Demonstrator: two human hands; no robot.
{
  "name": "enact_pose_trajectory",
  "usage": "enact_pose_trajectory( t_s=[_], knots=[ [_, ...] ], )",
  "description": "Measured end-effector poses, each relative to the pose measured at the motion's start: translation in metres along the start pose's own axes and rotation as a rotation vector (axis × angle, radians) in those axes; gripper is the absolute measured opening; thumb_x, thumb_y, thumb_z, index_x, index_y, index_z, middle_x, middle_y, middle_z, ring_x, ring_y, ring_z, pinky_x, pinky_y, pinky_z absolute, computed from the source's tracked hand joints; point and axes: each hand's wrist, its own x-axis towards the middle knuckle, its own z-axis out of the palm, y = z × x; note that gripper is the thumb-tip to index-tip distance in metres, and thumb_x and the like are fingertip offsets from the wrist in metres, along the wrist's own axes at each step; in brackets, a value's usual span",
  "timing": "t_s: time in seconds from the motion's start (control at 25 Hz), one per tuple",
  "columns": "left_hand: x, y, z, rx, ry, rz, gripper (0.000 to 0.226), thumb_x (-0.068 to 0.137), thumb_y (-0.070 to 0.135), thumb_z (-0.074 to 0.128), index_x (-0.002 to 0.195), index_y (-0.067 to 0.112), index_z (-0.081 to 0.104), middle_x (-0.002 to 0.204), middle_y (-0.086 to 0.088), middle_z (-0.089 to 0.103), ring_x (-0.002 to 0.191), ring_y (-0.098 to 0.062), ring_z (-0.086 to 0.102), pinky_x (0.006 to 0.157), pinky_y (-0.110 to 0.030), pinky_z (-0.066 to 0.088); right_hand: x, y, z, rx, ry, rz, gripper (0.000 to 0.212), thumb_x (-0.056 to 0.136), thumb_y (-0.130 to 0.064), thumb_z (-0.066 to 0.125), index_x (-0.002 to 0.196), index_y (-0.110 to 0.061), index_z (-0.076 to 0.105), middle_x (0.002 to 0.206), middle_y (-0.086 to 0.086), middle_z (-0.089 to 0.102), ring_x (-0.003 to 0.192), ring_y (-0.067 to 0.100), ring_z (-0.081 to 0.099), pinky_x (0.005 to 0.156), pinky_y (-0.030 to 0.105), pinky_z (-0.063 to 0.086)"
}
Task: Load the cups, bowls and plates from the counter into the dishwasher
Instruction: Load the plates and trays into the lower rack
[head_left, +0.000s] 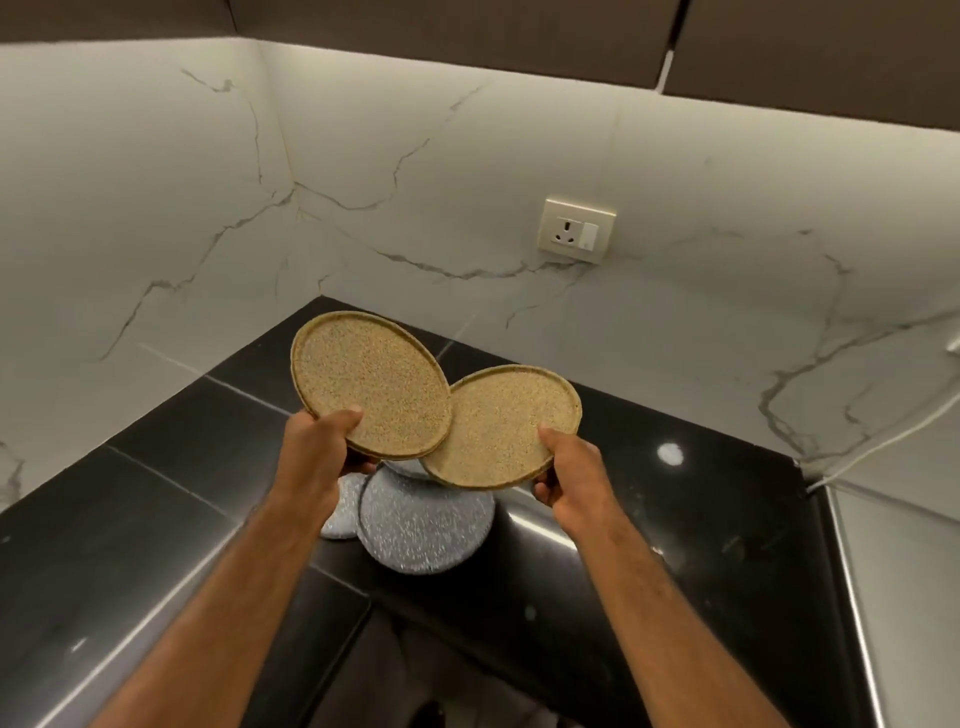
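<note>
Plates in both hands, seen from the head camera, held up in the air over a black desk (182, 467) in a corner of white veined wall (467, 171). In the left hand (317, 447), the left tan plate (369, 382): pinched at its near rim, thumb flat on the speckled face, fingers (363, 466) curled underneath, far edge tipped up toward the wall. Under its lower rim, a second rim line, possibly another plate stacked below; hard to tell. In the right hand (571, 478), the right tan plate (504, 423): gripped the same way at its near right edge, thumb on top, fingers curled beneath, tilted likewise. Rims of the two overlapping in the middle of the view; touching or not, cannot tell. Directly below them on the desk, grey plates (426, 525), speckled white, lying flat and overlapping one another, partly hidden behind the tan ones and the left hand. Higher on the wall to the right, a cream socket (576, 228) with a switch. At far right, a white cable (883, 441) running down to the desk's back corner. Along the top, dark cabinets (467, 31).
</note>
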Motion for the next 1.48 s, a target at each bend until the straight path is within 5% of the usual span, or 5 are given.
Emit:
enact_pose_trajectory(
  t_s=[0.56,0.68,0.92,1.12,1.48],
  knots=[
    [-0.271,-0.061,-0.050,0.636,-0.009,0.328,0.009,0.098,0.014,0.061,0.090,0.017,0.063,0.078,-0.011,0.072,0.060,-0.022,0.070,0.044,-0.026,0.054,-0.219,0.101,-0.132,-0.593,0.170,-0.518,0.039,0.098,-0.032,0.059,0.062,-0.015,0.056,0.051,-0.003,0.051,0.046,0.011,0.047,0.047,0.028,0.043],
    [-0.308,-0.079,-0.075,0.648,-0.051,0.351,0.007,0.096,0.023,0.063,0.092,0.019,0.066,0.075,-0.004,0.072,0.065,-0.025,0.071,0.057,-0.044,0.062,-0.271,0.134,-0.151,-0.603,0.217,-0.526,0.036,0.098,-0.031,0.059,0.064,-0.019,0.054,0.052,-0.007,0.051,0.041,0.003,0.045,0.043,0.020,0.039],
    [-0.397,-0.130,-0.138,0.621,-0.140,0.334,0.016,0.095,0.021,0.064,0.106,0.012,0.069,0.082,-0.004,0.070,0.077,-0.026,0.070,0.057,-0.031,0.053,-0.387,0.214,-0.184,-0.645,0.302,-0.436,0.036,0.099,-0.032,0.059,0.066,-0.019,0.056,0.060,-0.005,0.058,0.054,0.010,0.055,0.050,0.023,0.046],
    [-0.457,-0.152,-0.170,0.580,-0.212,0.279,0.024,0.095,0.022,0.064,0.119,0.017,0.067,0.095,-0.002,0.072,0.087,-0.028,0.071,0.069,-0.051,0.063,-0.461,0.260,-0.218,-0.710,0.375,-0.369,0.032,0.100,-0.032,0.058,0.071,-0.019,0.060,0.063,-0.005,0.059,0.052,0.006,0.054,0.044,0.014,0.039],
    [-0.517,-0.162,-0.149,0.594,-0.319,0.351,0.019,0.096,0.009,0.058,0.114,0.005,0.064,0.088,-0.005,0.067,0.077,-0.012,0.062,0.055,-0.024,0.046,-0.504,0.274,-0.274,-0.803,0.534,-0.369,0.029,0.101,-0.034,0.056,0.083,-0.014,0.067,0.072,-0.002,0.065,0.065,0.012,0.065,0.055,0.025,0.053]
  ],
)
